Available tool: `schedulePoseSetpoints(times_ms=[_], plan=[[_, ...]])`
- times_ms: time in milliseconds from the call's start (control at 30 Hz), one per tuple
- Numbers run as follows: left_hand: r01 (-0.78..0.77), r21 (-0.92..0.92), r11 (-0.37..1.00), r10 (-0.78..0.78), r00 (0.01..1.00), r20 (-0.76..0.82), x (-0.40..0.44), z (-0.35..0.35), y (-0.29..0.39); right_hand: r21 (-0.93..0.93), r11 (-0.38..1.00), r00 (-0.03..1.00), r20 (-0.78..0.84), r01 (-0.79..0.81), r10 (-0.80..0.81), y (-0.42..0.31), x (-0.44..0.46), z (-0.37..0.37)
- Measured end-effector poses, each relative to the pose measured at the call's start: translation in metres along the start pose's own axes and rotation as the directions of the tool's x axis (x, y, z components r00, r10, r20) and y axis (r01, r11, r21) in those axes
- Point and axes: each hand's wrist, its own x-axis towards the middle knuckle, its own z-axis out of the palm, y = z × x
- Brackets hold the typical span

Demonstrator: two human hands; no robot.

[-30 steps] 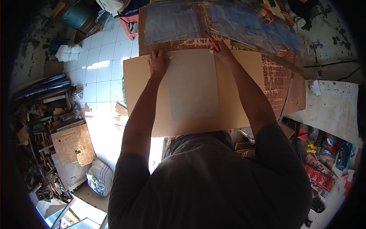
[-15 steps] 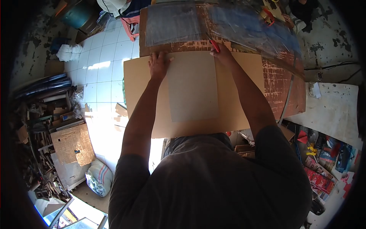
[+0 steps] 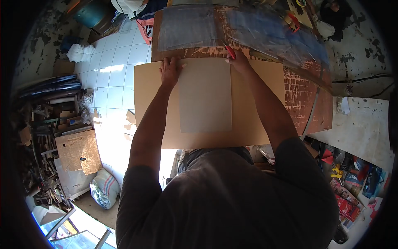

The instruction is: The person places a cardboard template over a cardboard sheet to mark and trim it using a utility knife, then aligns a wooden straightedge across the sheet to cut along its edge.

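Observation:
A large tan cardboard sheet [image 3: 257, 120] lies in front of me, its near edge close to my body. On it rests a smaller grey rectangular sheet [image 3: 206, 97], its top near the cardboard's far edge. My left hand [image 3: 170, 74] is pressed down with fingers spread at that far edge, its thumb by the grey sheet's top left corner. At the top right corner, my right hand [image 3: 240, 63] grips a slim red tool [image 3: 230, 52] with a thin dark tip pointing away from me. Whether it is a cutter or a pen I cannot make out.
Under the cardboard is a worn reddish-brown table [image 3: 304, 91]. Clear plastic sheets [image 3: 188, 29] lie along its far side, near a red-handled object [image 3: 294, 23]. Wood scraps [image 3: 41, 166] are piled at left, beside a stuffed sack [image 3: 105, 189]. A whitish board [image 3: 360, 124] stands right.
The grey sheet has shifted slightly left on the cardboard and sits straighter. My right hand, with the red tool, has moved a little left. The camera view has shifted slightly.

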Motion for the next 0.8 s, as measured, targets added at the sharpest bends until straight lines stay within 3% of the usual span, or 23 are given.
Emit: schedulePoseSetpoints(times_ms=[400, 500, 567, 600, 667, 767, 800], plan=[[0.152, 0.121, 0.981, -0.158, 0.986, 0.046, -0.001, -0.004, 0.015, -0.103, 0.995, 0.998, -0.056, -0.017, 0.011, -0.014, -0.003, 0.002], [0.158, 0.117, 0.980, -0.148, 0.985, -0.094, -0.008, 0.007, 0.010, -0.115, 0.993, 0.998, -0.061, -0.036, 0.029, -0.013, -0.002, 0.005], [0.126, -0.061, 0.990, -0.137, 0.963, -0.232, -0.027, 0.005, 0.018, -0.173, 0.983, 0.996, -0.079, -0.063, 0.050, -0.008, 0.000, 0.008], [0.135, -0.054, 0.989, -0.144, 0.962, -0.233, -0.042, 0.001, 0.027, -0.167, 0.984, 0.996, -0.069, -0.060, 0.049, -0.003, 0.001, 0.010], [0.018, 0.063, 0.998, -0.009, 0.990, -0.143, -0.078, -0.011, 0.053, -0.216, 0.976, 0.996, -0.086, -0.028, 0.009, 0.005, 0.006, 0.015], [-0.026, 0.132, 0.991, 0.022, 0.999, 0.033, -0.137, -0.018, 0.073, -0.241, 0.965, 0.992, -0.098, -0.105, 0.083, -0.001, 0.003, 0.015], [-0.010, 0.140, 0.990, -0.003, 0.996, 0.094, -0.153, -0.021, 0.079, -0.235, 0.969, 0.980, -0.196, -0.077, 0.030, -0.004, 0.000, 0.017]])
